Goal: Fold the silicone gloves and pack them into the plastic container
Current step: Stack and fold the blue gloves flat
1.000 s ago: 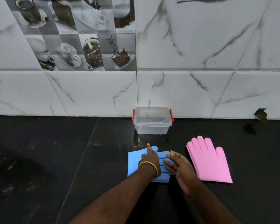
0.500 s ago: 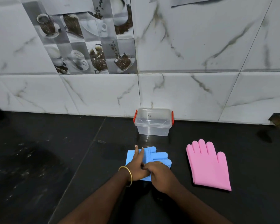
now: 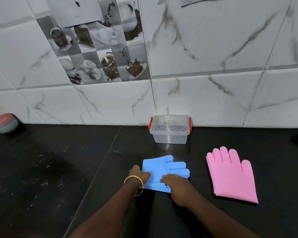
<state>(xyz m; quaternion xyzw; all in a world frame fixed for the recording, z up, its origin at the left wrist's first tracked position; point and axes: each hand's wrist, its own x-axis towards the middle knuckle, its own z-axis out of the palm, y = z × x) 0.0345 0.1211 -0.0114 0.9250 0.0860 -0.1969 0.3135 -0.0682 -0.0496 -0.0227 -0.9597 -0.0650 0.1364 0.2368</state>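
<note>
Down on the black counter, the blue glove lies folded over on itself, its fingers pointing right and its layered edge toward the person. Both hands are on it: the left hand pinches the glove's left side, thumb on top, a gold bangle round the wrist; the right hand lies across the near right part, fingers flat, so its grip is released and only pressing. Just beyond the glove stands the plastic container, clear with red side latches, lid off, touching the marble-tiled wall. To the right, apart from the blue one, the pink glove lies flat and unfolded, fingers toward the wall. Far left, against the wall, is a stack of pastel bowls.
</note>
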